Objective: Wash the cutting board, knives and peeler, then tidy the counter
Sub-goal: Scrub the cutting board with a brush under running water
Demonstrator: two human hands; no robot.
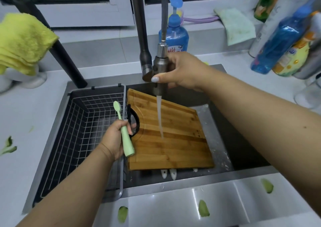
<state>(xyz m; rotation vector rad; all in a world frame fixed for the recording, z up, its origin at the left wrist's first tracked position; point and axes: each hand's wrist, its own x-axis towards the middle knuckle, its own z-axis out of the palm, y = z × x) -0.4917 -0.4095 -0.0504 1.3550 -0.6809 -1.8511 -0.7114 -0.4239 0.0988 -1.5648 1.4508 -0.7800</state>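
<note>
A wooden cutting board [173, 140] lies tilted in the sink [243, 154], its black handle at the left. My right hand [184, 70] grips the pull-out faucet head [160, 74], and a stream of water [160, 119] falls onto the board's middle. My left hand [113, 138] holds a light green brush [124, 131] upright by its handle, beside the board's left edge. White handle ends [169, 173] poke out from under the board's near edge; what they belong to is hidden.
A black wire basket [83, 122] fills the sink's left part. Green peel scraps [203, 208] lie on the white counter in front and at the left. A blue soap bottle [177, 34] stands behind the faucet, more bottles [281, 41] at the right, a yellow cloth [22, 39] at the left.
</note>
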